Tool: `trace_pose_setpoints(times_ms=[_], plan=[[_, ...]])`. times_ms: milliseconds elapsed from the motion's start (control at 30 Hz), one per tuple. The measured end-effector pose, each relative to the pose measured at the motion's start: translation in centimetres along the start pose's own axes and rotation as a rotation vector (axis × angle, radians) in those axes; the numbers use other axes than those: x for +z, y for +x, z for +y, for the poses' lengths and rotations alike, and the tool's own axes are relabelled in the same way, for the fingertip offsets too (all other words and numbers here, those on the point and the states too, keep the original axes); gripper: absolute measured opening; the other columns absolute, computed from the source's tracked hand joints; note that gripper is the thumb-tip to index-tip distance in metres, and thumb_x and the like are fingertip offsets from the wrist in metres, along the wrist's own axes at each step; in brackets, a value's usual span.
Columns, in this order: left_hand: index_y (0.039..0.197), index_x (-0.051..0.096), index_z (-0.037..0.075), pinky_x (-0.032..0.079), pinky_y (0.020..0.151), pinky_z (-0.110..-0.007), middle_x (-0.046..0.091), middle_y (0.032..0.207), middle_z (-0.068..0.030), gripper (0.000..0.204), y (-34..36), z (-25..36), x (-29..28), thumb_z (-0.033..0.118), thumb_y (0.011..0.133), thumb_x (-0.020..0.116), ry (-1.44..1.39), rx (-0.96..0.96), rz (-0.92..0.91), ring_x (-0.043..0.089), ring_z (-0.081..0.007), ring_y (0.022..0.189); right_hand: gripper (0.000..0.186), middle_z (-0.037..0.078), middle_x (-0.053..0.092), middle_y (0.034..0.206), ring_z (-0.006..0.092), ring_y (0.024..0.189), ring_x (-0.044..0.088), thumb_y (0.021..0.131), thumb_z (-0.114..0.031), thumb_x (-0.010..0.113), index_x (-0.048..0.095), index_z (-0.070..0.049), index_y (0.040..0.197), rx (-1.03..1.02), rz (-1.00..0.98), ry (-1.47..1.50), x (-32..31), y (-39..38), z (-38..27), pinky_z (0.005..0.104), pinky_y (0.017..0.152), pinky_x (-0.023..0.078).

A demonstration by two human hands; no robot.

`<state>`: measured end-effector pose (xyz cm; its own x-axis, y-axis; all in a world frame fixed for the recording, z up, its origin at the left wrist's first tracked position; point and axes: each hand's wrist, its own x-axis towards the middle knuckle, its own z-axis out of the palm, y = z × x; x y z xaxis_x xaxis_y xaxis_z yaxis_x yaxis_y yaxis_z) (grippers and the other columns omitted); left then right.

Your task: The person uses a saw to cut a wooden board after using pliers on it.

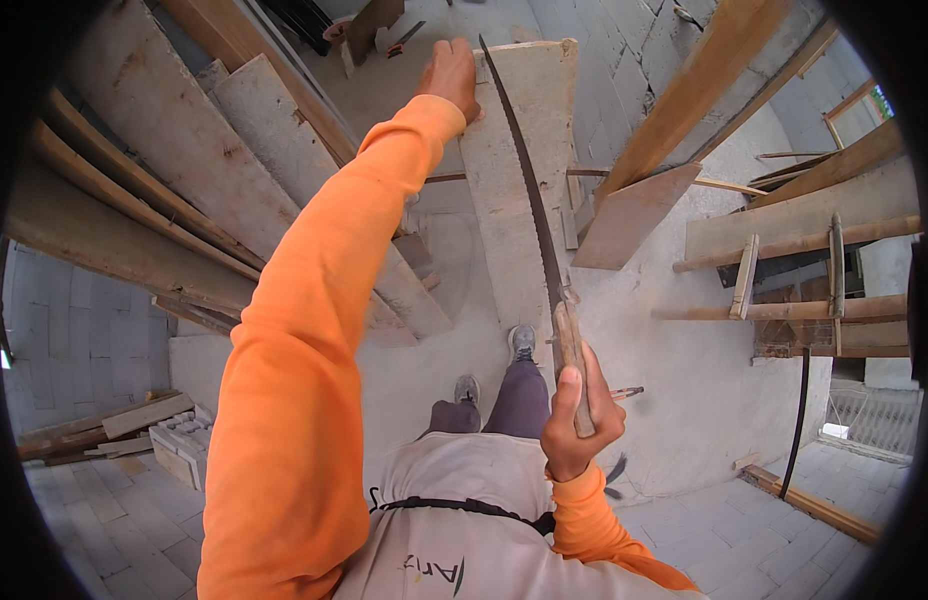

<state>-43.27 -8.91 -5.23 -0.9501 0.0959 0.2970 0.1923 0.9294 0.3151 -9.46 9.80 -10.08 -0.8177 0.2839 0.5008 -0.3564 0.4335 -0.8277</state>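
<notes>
A long pale board (pixel 549 110) stretches out in front of me, its far end near the top of the view. My left hand (pixel 452 80) is closed at the board's far left edge, the fingers curled and partly hidden. In my right hand (pixel 581 425) is the wooden handle of a handsaw (pixel 532 185), with the thumb lying along it. The saw's long, dark, curved blade points away from me over the board, its tip near the far end and its teeth facing left. Whether the blade touches the board I cannot tell.
Long planks (pixel 174 130) lean on the left. More boards (pixel 674 130) stand on the right, near a wooden ladder-like frame (pixel 784 310). Wood scraps and grey blocks (pixel 179 450) lie at lower left. A small tool (pixel 407 38) rests on the floor beyond my left hand.
</notes>
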Motion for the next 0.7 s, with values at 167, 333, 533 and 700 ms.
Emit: trace_pose_setpoints(times_ms=[167,333,533,700], plan=[[0.119,0.047,-0.003,0.052,0.102,-0.047,0.052,0.128,-0.0256,0.078,-1.3,1.0,-0.2,0.013,0.060,0.097,0.018,0.017,0.020,0.056,-0.0468,0.121,0.031,0.018,0.076,0.087,0.0095,0.075,0.063,0.097,-0.008,0.065,0.068,0.010,0.122,0.068,0.000,0.197,5.7,12.0,-1.0,0.0263,0.069,0.052],[0.120,0.048,-0.002,0.056,0.098,-0.047,0.053,0.127,-0.0247,0.078,-1.1,0.5,-0.1,0.010,0.060,0.097,0.033,0.040,0.027,0.060,-0.0466,0.118,0.032,0.020,0.076,0.091,0.0101,0.074,0.065,0.096,-0.007,0.065,0.067,0.010,0.123,0.059,-0.032,0.062,4.9,8.9,-2.0,0.0269,0.068,0.054],[0.120,0.048,-0.003,0.050,0.102,-0.046,0.052,0.126,-0.0260,0.078,-0.8,0.8,0.1,0.014,0.060,0.096,-0.001,0.039,0.004,0.055,-0.0461,0.121,0.031,0.023,0.076,0.102,0.0166,0.088,0.073,0.096,-0.003,0.061,0.066,0.014,0.122,0.056,0.012,0.050,1.1,2.7,-0.4,0.0271,0.080,0.056],[0.118,0.048,-0.002,0.055,0.098,-0.047,0.053,0.125,-0.0256,0.076,-2.0,1.5,-0.4,0.010,0.061,0.096,0.033,0.080,0.045,0.061,-0.0470,0.116,0.029,0.015,0.073,0.082,0.0086,0.069,0.063,0.095,-0.007,0.067,0.069,0.009,0.119,-0.007,0.008,0.105,6.9,14.4,-1.9,0.0273,0.065,0.052]])
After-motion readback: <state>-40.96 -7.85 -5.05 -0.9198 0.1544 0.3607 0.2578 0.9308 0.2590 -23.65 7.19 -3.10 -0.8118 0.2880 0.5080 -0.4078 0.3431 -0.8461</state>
